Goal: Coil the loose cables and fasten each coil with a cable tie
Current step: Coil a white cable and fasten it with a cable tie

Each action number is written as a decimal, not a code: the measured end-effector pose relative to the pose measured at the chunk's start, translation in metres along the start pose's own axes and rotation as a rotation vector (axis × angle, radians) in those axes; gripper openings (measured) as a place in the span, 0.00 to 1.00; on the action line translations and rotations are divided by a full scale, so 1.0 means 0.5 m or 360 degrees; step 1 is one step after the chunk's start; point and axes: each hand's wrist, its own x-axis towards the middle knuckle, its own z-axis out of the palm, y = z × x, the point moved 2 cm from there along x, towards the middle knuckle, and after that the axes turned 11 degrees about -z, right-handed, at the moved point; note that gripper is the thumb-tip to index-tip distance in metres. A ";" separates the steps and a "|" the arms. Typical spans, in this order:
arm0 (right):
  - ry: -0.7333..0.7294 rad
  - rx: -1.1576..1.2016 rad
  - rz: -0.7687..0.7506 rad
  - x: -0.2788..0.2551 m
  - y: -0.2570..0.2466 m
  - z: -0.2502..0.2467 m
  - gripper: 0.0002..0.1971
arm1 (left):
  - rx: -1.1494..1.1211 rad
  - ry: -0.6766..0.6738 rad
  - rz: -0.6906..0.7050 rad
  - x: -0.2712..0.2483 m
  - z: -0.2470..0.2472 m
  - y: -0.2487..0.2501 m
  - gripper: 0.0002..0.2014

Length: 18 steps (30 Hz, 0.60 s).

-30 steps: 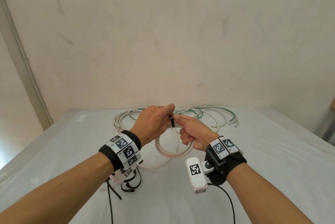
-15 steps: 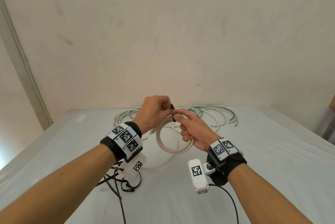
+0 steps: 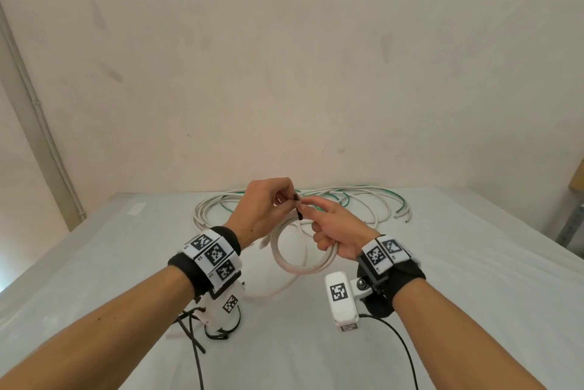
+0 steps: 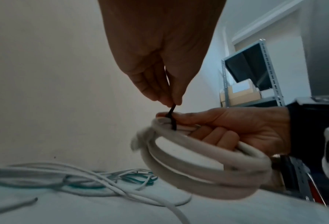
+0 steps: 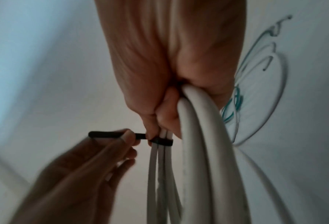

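Observation:
My right hand (image 3: 328,225) grips a coil of white cable (image 3: 300,266) held above the table, fingers curled round its strands (image 5: 198,136). A black cable tie (image 5: 160,141) is wrapped round the strands at the top of the coil. My left hand (image 3: 268,209) pinches the free tail of the tie (image 5: 106,134) between thumb and fingertips, to the left of the coil. In the left wrist view the tie (image 4: 172,118) runs from my left fingertips down to the coil (image 4: 198,171) beside the right thumb.
Loose white and green cables (image 3: 363,203) lie tangled at the back of the white table (image 3: 474,263), near the wall. Several black cable ties (image 3: 196,332) lie on the table under my left wrist. A metal shelf (image 4: 255,78) stands off to the right.
Both hands have risen with the coil. My left hand has drawn the tie's tail up and to the left, away from the coil.

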 end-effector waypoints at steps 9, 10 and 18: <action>-0.0019 0.0495 0.0063 -0.004 -0.019 -0.002 0.17 | -0.0879 -0.0493 -0.0666 -0.021 0.021 -0.011 0.11; -0.0005 0.0482 0.0074 -0.005 -0.017 -0.002 0.18 | -0.0888 -0.0485 -0.0677 -0.021 0.022 -0.011 0.11; 0.0006 -0.0965 -0.0456 -0.021 -0.032 -0.004 0.16 | -0.1002 -0.0591 -0.0902 -0.011 0.024 -0.021 0.12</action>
